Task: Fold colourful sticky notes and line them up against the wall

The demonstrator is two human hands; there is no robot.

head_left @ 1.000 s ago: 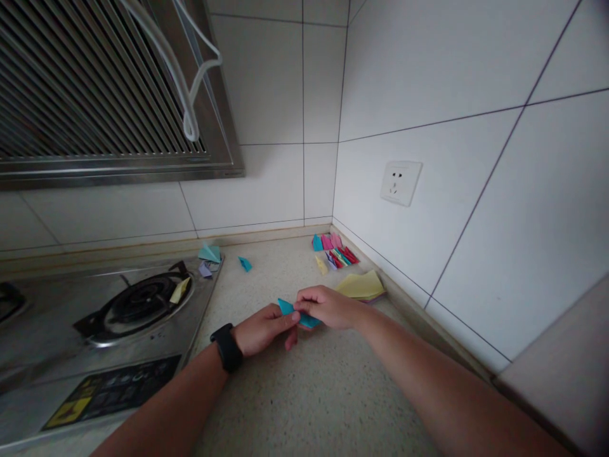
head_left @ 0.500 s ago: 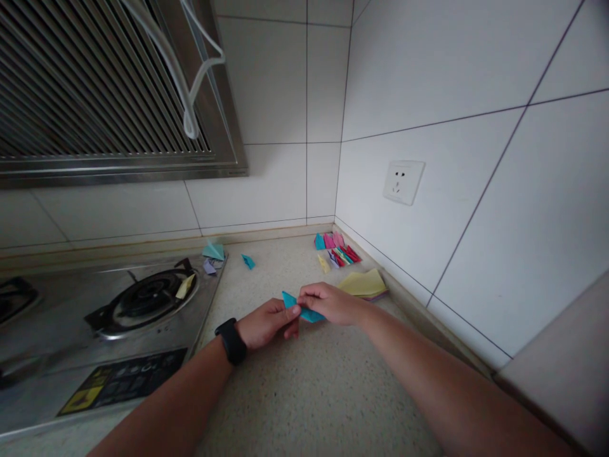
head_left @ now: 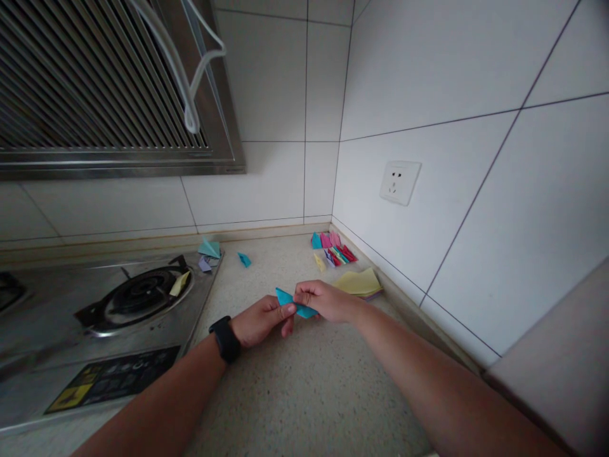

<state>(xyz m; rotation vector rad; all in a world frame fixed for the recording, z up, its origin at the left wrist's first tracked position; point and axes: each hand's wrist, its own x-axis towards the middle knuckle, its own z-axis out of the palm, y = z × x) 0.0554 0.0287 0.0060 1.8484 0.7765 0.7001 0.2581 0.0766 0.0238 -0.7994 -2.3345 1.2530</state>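
Observation:
A folded piece of blue paper [head_left: 284, 296] is held between my two hands above the speckled countertop [head_left: 304, 387]. My left hand [head_left: 261, 322], with a black watch on its wrist, pinches the paper's lower edge between thumb and fingers. From the right, my right hand [head_left: 326, 300] grips the paper with thumb and fingertips, covering part of it. Just behind my right hand lies a stack of yellow paper sheets [head_left: 361, 282]. Farther back on the counter sits a small folded blue paper piece [head_left: 244, 259].
Several folded paper pieces in pink, red and blue [head_left: 335, 247] lie in the back corner. A gas stove [head_left: 143, 292] stands at left, with a yellow paper piece [head_left: 179, 284] on its burner. Folded teal paper [head_left: 210, 247] rests at its edge. A range hood [head_left: 118, 168] hangs above.
The view has shifted slightly. Both hands still hold the blue paper, and a little more of it shows between the fingers; its angle has changed slightly.

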